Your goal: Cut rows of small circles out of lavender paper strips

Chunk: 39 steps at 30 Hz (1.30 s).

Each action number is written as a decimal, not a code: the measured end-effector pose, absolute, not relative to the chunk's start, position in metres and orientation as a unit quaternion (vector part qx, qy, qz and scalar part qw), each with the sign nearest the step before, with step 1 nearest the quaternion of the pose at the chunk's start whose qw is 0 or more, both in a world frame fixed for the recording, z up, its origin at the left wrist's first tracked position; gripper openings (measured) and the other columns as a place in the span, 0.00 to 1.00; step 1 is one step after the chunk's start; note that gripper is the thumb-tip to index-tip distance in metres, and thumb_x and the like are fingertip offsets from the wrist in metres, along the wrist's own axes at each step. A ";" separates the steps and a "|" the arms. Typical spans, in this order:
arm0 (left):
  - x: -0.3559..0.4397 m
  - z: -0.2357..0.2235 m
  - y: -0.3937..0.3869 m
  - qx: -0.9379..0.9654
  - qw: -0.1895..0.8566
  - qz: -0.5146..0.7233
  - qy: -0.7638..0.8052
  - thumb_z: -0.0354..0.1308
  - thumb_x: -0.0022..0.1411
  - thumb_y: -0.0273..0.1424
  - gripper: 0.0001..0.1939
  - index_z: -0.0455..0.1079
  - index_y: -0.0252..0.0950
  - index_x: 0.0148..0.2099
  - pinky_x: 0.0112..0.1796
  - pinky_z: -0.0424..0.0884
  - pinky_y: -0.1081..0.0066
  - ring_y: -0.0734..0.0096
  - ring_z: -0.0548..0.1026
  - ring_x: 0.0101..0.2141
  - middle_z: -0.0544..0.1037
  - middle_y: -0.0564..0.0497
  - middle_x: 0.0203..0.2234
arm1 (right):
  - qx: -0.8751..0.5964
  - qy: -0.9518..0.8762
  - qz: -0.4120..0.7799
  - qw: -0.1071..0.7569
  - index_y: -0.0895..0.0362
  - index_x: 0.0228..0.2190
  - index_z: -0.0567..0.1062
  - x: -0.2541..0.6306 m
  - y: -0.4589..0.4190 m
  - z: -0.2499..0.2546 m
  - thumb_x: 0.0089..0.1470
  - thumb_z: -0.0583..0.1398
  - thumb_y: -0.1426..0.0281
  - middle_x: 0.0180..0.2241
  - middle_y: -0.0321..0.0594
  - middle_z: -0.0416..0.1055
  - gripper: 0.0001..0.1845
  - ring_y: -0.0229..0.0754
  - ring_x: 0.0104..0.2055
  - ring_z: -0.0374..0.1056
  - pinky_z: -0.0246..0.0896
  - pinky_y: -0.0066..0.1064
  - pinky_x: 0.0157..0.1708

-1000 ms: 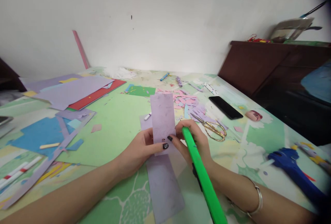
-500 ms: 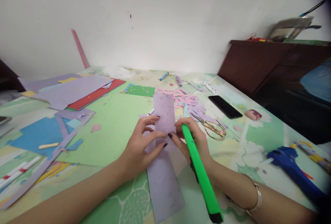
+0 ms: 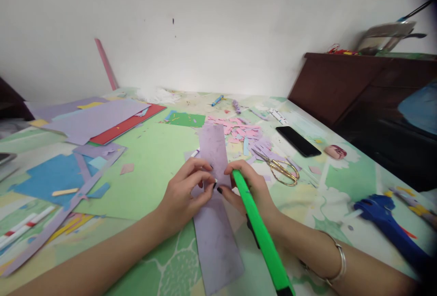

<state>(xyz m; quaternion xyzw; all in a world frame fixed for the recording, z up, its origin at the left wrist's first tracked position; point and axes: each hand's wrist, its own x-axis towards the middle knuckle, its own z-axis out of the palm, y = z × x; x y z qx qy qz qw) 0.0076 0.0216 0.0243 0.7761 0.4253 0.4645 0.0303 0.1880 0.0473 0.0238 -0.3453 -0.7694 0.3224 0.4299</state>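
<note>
A narrow purple paper strip [image 3: 213, 143] stands up in front of me, between both hands. My left hand [image 3: 184, 193] is closed at its left side, thumb and fingertip pinched near the paper's lower part. My right hand [image 3: 257, 191] is wrapped round a green utility knife [image 3: 261, 227], and its thumb and forefinger touch the strip's right edge. The knife's blade end is not visible. Below the fingers, another length of purple paper [image 3: 218, 246] lies flat on the table; whether it joins the upright one is hidden by the fingers.
Gold-handled scissors [image 3: 283, 170], a black phone [image 3: 298, 141] and a blue glue gun [image 3: 385, 218] lie to the right. Pink paper scraps [image 3: 235, 127] are behind the strip. Green paper [image 3: 150, 168], blue paper [image 3: 51, 175] and a red sheet [image 3: 126, 125] cover the left.
The upright purple strip has tilted slightly left and back. My left fingers have drawn together into a pinch; my right hand and the knife have shifted a little left.
</note>
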 end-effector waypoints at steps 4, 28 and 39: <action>0.010 0.024 0.023 0.771 0.048 0.467 0.430 0.54 0.59 0.21 0.06 0.67 0.37 0.34 0.31 0.68 0.75 0.74 0.72 0.31 0.71 0.50 0.34 | -0.346 -0.771 0.317 0.430 0.52 0.36 0.66 0.188 0.047 0.022 0.48 0.60 0.75 0.25 0.30 0.61 0.12 0.34 0.25 0.57 0.54 0.24 0.24; 0.011 0.018 0.020 0.749 0.135 0.441 0.476 0.52 0.62 0.23 0.05 0.67 0.37 0.35 0.25 0.63 0.77 0.82 0.65 0.24 0.68 0.52 0.37 | -0.346 -0.751 0.383 0.412 0.51 0.36 0.65 0.190 0.053 0.022 0.46 0.60 0.76 0.23 0.27 0.56 0.14 0.34 0.25 0.53 0.50 0.25 0.26; 0.008 0.018 0.025 0.711 0.141 0.471 0.503 0.52 0.62 0.27 0.05 0.69 0.38 0.35 0.25 0.65 0.75 0.82 0.65 0.24 0.66 0.52 0.39 | -0.348 -0.761 0.387 0.387 0.51 0.36 0.65 0.190 0.051 0.020 0.46 0.60 0.77 0.23 0.27 0.56 0.15 0.33 0.25 0.53 0.51 0.25 0.25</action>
